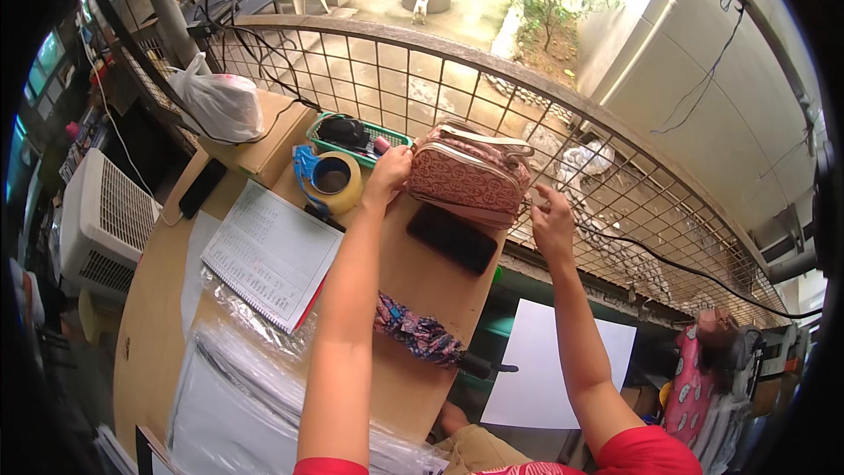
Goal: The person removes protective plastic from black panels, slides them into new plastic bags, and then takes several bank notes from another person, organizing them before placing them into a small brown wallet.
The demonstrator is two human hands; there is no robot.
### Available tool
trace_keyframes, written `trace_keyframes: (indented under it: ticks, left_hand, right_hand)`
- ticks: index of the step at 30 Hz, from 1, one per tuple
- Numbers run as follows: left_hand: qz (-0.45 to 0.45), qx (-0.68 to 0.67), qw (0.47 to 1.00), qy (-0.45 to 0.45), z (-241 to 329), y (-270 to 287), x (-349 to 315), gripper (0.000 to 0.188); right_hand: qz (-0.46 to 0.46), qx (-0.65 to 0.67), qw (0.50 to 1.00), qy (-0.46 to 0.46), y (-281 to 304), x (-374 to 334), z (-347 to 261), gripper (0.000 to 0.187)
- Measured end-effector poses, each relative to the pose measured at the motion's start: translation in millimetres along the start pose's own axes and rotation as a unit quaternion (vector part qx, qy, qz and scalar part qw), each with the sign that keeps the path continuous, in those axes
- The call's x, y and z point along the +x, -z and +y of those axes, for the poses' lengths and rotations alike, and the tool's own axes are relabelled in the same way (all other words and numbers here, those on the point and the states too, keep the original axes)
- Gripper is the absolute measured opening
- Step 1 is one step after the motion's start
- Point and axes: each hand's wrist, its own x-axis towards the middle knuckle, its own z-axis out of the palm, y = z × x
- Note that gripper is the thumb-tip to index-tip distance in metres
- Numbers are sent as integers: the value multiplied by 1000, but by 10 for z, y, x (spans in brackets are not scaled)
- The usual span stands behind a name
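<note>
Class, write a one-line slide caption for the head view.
Left hand and right hand flank a patterned bag at the edge of a wooden table, beside a dark phone.

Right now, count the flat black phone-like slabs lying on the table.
2: the first slab lies in front of the patterned bag, the second slab to the left of the spiral notebook. Others could be hidden under the bag.

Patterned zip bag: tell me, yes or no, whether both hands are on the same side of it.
No, the left hand is at the bag's left side and the right hand at its right.
</note>
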Motion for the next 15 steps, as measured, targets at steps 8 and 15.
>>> trace_keyframes:
  ticks: [8, 15]
  left_hand:
    - [-161, -162, 928, 293, 699, 108, -145, 34]
    - [-96, -81, 982, 141, 33, 148, -294, 36]
  right_hand:
    - [-15, -125, 984, 126, -188, 360, -407, 83]
    - [20, -19, 980, 197, -390, 175, -336, 67]
